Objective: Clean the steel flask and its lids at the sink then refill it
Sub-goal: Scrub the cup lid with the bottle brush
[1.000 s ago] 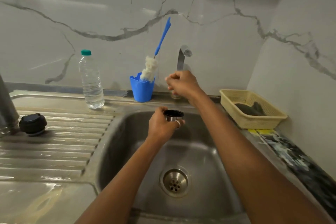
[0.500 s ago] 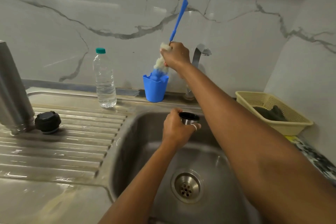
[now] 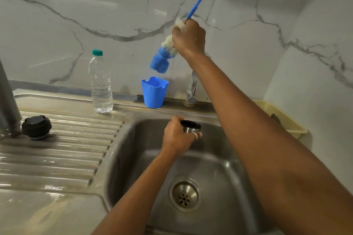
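My left hand (image 3: pixel 176 135) grips a small steel cup lid (image 3: pixel 191 127) with a black inner rim, mouth up, over the back of the steel sink (image 3: pixel 219 168). My right hand (image 3: pixel 188 37) grips a blue bottle brush (image 3: pixel 162 59) by its white bristles and holds it in the air above the blue holder cup (image 3: pixel 154 92). Its long handle points up to the right. The steel flask (image 3: pixel 7 99) stands at the far left edge, partly out of frame. A black stopper lid (image 3: pixel 36 127) sits beside it on the ribbed drainboard.
A clear water bottle (image 3: pixel 100 84) with a green cap stands on the back ledge. The tap (image 3: pixel 192 89) rises behind my right forearm. At the right sits a beige plastic basket (image 3: pixel 282 118). The drainboard (image 3: pixel 66 148) is wet, and marble walls close in the back and right.
My right hand went from the tap to the brush, gripped it and lifted it clear of the blue holder cup. My left hand has kept the cup lid over the sink.
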Demonstrator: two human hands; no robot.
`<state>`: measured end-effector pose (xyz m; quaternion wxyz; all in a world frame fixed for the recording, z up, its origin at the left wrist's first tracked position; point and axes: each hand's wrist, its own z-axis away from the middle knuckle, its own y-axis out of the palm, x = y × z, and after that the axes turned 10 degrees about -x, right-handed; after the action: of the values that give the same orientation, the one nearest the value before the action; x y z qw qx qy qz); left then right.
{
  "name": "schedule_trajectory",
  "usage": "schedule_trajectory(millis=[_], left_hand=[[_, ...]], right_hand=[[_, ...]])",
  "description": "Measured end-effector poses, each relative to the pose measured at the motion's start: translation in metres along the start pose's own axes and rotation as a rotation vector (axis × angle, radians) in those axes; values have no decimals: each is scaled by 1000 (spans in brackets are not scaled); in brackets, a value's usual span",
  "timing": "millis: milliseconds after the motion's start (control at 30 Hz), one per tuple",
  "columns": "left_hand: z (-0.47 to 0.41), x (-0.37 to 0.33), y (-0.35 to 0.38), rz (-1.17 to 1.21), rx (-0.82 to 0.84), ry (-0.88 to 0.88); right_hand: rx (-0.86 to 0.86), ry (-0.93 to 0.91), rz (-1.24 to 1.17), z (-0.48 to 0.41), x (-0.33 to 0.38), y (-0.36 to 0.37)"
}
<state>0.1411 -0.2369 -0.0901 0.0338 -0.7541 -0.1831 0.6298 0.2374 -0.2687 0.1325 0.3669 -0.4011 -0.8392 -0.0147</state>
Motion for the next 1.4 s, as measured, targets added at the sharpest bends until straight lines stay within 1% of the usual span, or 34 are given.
schedule_trajectory(millis=[100,233,333,500,633,700,833,900,1000,1067,1167,1300,1400], left_hand=[[0,-1,0,-1,-5,-5],[-2,0,0,3,-1,-16],[-3,2,0,1,-1,-14],[-3,2,0,-14,12,-14],[-4,4,2,-20,16,-14],[-3,3,1,-7,18,-21],[-6,6,-3,-18,-1,-26],[-5,6,-3,-27,-1,-32],[-5,4,-6,-54,-4,-38],[-7,5,-11,-88,-36,-30],[-8,3,-17,-165,-93,33],[-5,3,-21,-192,-86,121],[-9,5,-29,-213,-82,134]], right_hand=[[38,39,12,10,-9,8],[23,106,-31,18,-16,14],[45,122,-6,24,-21,17],[18,162,-53,28,-24,20],[35,177,-47,32,-22,19],[32,186,-84,34,-20,16],[-78,188,-232,47,-13,-11],[-90,162,-283,65,-8,-37],[-79,141,-273,91,-10,-81],[-108,187,-236,107,-17,-113],[-143,259,-198,129,-33,-148],[-80,298,-165,156,-61,-152],[29,308,-191,163,-79,-146]])
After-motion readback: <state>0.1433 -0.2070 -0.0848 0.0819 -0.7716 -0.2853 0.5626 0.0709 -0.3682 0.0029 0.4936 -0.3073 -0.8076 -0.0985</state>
